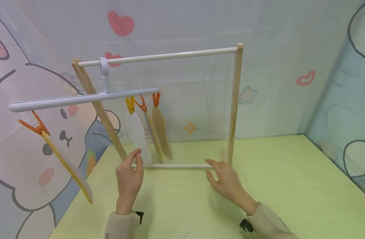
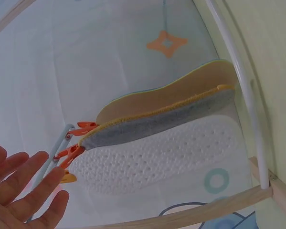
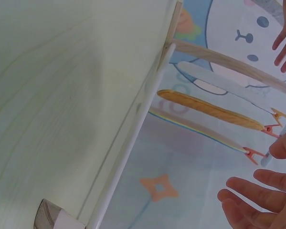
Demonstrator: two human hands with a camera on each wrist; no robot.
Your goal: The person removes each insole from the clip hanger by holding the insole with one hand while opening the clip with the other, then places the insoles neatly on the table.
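Observation:
A white hanger [image 1: 89,97] hooks over the top rail of a wooden rack. From it, by clothespins, hang a white dimpled insole [image 2: 152,157], a grey insole with a yellow edge [image 2: 162,123], a tan insole [image 1: 161,131] and, at the left end, another yellow-edged insole [image 1: 68,167]. An orange clothespin [image 1: 37,126] pinches the left one; a yellow clothespin [image 1: 130,105] pinches the white one. My left hand [image 1: 130,177] is in front of the white insole, fingers loose and holding nothing. My right hand [image 1: 227,182] is near the rack's lower right corner, fingers spread and holding nothing.
The rack has wooden side posts [image 1: 235,106], a white top rail [image 1: 170,56] and a white lower rail [image 1: 176,166] near the pale green table [image 1: 290,192]. A printed curtain [image 1: 275,66] stands behind and at the sides.

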